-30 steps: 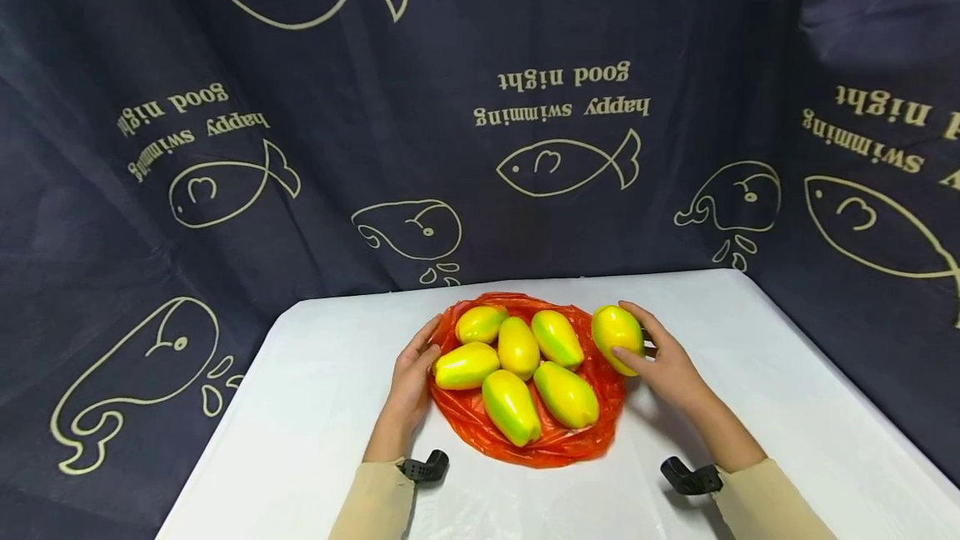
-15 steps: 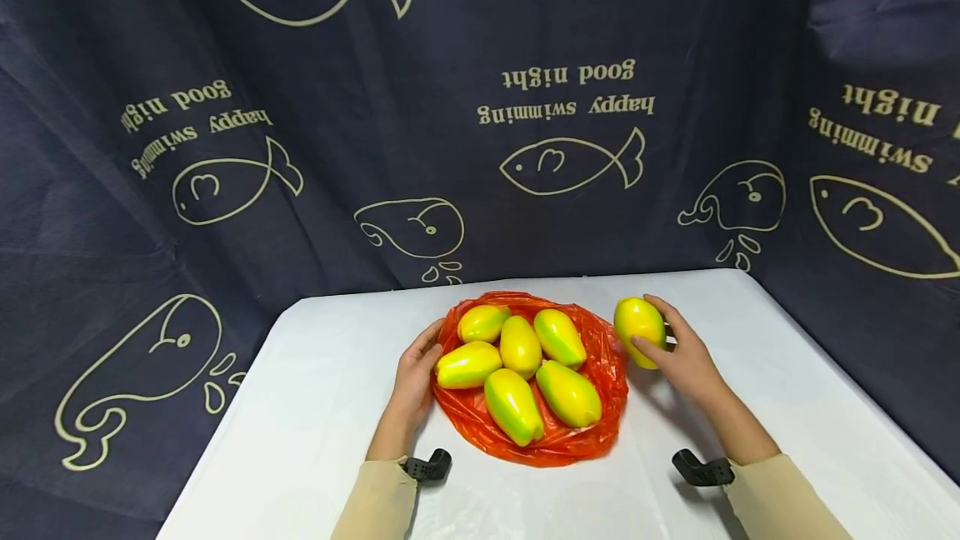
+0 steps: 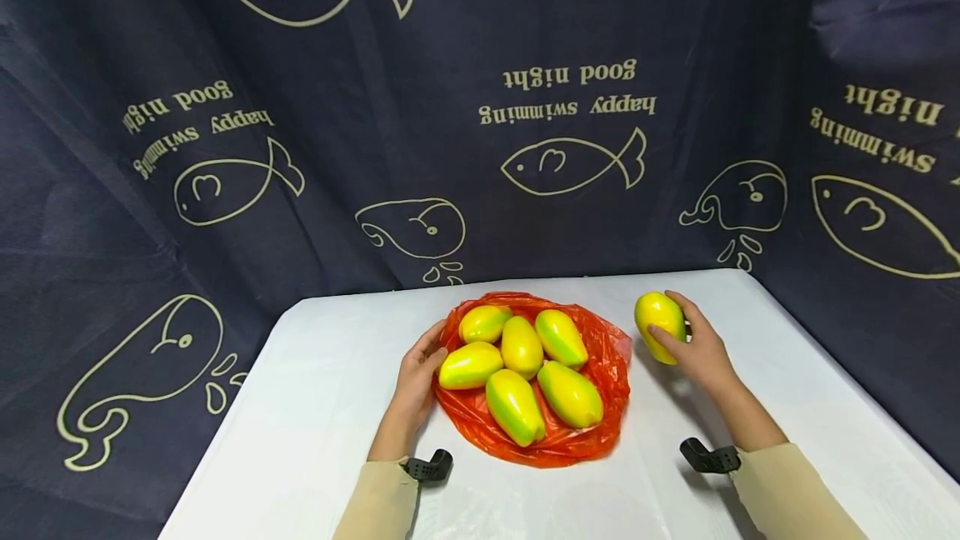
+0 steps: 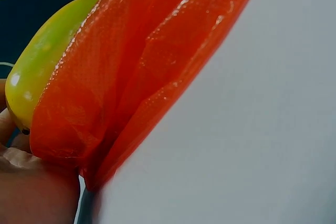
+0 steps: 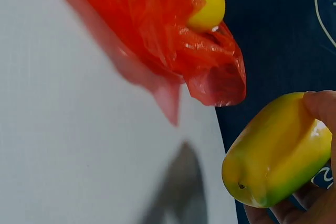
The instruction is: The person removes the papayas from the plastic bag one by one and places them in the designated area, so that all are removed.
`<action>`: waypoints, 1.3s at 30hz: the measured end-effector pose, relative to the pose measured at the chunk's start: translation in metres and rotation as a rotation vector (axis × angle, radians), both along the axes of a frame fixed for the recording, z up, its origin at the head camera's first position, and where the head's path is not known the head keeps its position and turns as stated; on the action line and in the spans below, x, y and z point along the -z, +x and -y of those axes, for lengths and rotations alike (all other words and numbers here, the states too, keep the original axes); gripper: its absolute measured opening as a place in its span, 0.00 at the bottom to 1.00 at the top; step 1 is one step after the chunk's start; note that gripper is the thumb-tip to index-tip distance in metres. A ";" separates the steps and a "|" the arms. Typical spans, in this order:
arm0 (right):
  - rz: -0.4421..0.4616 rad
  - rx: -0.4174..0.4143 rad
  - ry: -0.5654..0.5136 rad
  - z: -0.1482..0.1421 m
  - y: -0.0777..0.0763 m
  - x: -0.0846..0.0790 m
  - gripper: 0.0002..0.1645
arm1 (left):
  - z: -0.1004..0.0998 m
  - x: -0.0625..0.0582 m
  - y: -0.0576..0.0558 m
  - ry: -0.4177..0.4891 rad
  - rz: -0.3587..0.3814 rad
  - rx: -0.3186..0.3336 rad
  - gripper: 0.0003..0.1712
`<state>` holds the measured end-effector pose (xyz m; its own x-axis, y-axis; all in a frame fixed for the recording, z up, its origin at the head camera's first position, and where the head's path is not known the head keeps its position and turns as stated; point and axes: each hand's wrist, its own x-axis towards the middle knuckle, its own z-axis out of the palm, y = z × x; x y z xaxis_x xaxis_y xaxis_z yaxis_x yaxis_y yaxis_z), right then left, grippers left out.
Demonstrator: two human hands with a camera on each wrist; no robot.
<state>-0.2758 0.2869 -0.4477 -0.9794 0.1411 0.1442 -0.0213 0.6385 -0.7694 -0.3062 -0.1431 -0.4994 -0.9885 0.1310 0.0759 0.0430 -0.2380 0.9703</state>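
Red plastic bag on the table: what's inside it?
Six yellow-green fruits show inside the red plastic bag. Anything beneath them cannot be seen, since they and the bag's folds cover it.

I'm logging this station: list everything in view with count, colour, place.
Table: one, white, across the lower view.
Plastic bag: one, red, on the table.
Fruits: six, yellow-green, in the bag.
Held fruit: one, yellow-green, right of the bag.
Cloth backdrop: sheet count unclear, dark blue with pale drawings and lettering, behind the table.
Wrist devices: two, black, one per wrist.
Sleeves: two, beige, at the lower edge.
Left hand: one, bare, at the bag's left edge.
Right hand: one, bare, gripping the held fruit.
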 end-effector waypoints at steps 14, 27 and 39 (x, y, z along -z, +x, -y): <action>0.096 0.055 0.047 -0.014 -0.014 0.010 0.50 | 0.000 0.002 0.001 0.018 0.012 -0.017 0.27; 0.169 0.123 0.082 -0.017 -0.027 0.020 0.51 | 0.001 0.001 -0.001 0.014 -0.008 -0.006 0.29; 0.248 0.161 0.081 -0.014 -0.032 0.024 0.52 | 0.002 0.001 -0.001 0.033 0.021 -0.016 0.28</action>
